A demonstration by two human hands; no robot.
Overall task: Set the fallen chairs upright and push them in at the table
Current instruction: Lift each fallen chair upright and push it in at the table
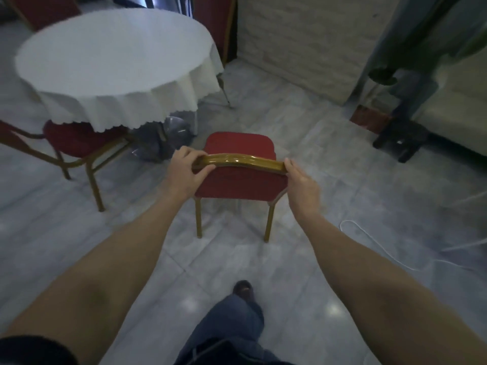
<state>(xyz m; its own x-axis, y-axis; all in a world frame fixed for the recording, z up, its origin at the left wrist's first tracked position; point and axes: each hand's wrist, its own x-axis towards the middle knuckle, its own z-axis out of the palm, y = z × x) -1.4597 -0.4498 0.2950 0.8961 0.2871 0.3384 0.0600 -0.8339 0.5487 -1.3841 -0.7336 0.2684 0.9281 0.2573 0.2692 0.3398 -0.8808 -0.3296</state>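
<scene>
Chair in hand: a red chair with a gold metal frame stands upright on the tiled floor, directly under and just beyond both grips, its back toward the person and its seat facing away.
Left grip: the left hand is curled round the left end of the gold top rail, fingers over the far side, thumb on the near side.
Right grip: the right hand lies against the right end of the rail with fingers nearly straight, pressing sideways rather than wrapped round it.
Tabletop: the round tabletop under a white cloth sits ahead and to the left of the grips, apart from this chair.
Second chair: another red chair stands left of the left grip, its seat partly under the cloth's hem.
Stage: this chair looks set upright already; pushing it in at the table is likely what remains.
Handling: the frame should be stiff and moderately light, so it ought to slide or lift as one piece; the glossy rail may be slippery.
Where to hold: both ends of the top rail seem best for steering; the padded back gives less purchase.
Risk: legs may scrape or catch on tile joints, and the cloth could snag.
Also near: a white cable lies on the floor to the right of the right grip.
</scene>
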